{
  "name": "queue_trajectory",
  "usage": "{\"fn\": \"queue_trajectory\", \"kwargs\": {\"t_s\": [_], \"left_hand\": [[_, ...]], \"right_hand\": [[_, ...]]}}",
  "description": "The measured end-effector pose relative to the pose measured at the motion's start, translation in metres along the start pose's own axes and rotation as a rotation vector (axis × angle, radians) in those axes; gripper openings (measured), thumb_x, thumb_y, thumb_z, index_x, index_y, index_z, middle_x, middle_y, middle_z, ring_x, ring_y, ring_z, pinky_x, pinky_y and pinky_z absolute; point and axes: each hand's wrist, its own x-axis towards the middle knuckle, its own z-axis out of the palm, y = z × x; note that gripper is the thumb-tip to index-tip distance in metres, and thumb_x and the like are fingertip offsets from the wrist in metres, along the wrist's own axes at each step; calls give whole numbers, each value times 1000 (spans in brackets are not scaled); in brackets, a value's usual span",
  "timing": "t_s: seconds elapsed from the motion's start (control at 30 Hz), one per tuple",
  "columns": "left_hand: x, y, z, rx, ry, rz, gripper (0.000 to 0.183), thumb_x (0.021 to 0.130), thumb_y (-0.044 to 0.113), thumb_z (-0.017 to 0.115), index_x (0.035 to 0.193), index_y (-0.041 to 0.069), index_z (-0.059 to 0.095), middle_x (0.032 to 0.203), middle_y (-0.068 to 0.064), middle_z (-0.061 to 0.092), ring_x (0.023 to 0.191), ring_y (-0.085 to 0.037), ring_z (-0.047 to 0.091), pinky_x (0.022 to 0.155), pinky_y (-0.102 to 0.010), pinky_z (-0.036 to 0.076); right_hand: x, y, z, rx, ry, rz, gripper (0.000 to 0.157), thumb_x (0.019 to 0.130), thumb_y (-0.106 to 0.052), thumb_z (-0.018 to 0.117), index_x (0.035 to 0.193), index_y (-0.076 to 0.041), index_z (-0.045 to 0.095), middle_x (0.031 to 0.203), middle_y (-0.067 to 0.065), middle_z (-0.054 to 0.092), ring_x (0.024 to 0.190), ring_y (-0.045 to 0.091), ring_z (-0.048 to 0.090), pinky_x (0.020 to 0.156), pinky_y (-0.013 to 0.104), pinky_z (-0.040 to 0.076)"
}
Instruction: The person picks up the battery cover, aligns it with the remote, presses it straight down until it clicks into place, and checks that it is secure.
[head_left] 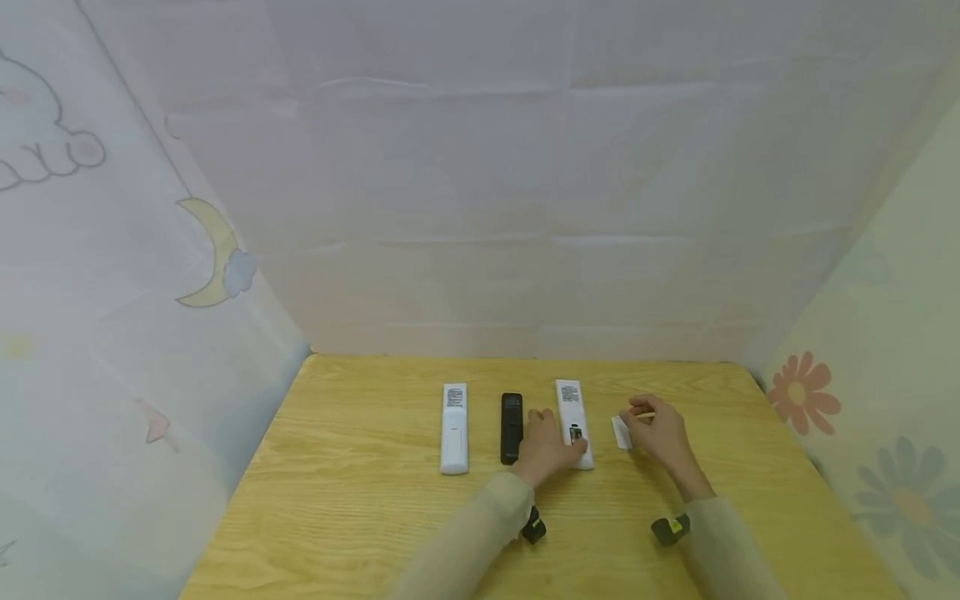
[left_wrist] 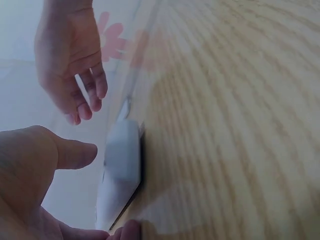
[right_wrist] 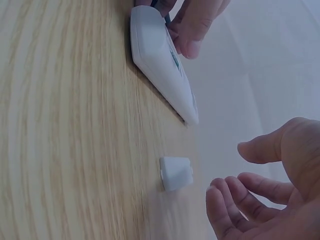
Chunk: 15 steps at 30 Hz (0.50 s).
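Note:
A white remote control (head_left: 570, 406) lies back up on the table, its battery compartment (head_left: 575, 432) uncovered. My left hand (head_left: 546, 450) is over its lower left side; the thumb reaches above the remote, while the fingers come down between it and a black remote control (head_left: 511, 429). In the left wrist view a gap shows between that thumb and the white casing (left_wrist: 122, 150). To the right lies a small white battery cover (right_wrist: 176, 173). My right hand (head_left: 662, 433) hovers beside this cover, thumb and loosely bent fingers apart, with nothing between them.
Another white remote control (head_left: 454, 429), its back cover on, lies at the left of the row. The wooden table (head_left: 360, 492) meets a pale wall (head_left: 480, 283) behind. Black wrist cameras (head_left: 670, 528) sit under both forearms, close over the table.

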Motion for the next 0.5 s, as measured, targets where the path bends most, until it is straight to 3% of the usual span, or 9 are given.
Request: {"fn": "queue_trajectory", "kwargs": {"t_s": [0.07, 0.27, 0.5], "left_hand": [[-1, 3, 5, 41, 29, 3, 74, 90, 52, 81, 134, -3, 59, 124, -16, 51, 92, -21, 53, 69, -33, 54], [-5, 9, 18, 119, 89, 12, 72, 88, 57, 81, 126, -3, 65, 122, -15, 51, 100, -23, 54, 83, -37, 57], [-6, 14, 21, 126, 103, -11, 69, 90, 55, 80, 124, -2, 65, 119, -15, 51, 97, -24, 54, 76, -40, 57]], "right_hand": [[-1, 1, -1, 7, -13, 13, 47, 105, -23, 69, 138, 10, 59, 122, 28, 68, 109, 46, 72, 76, 36, 65], [-2, 5, -2, -27, -52, 61, 52, 106, -27, 66, 142, 10, 55, 129, 31, 64, 115, 46, 68, 86, 46, 63], [1, 7, 3, -73, -101, 65, 52, 105, -24, 67, 138, 14, 55, 127, 33, 64, 114, 46, 67, 92, 54, 60]]}}
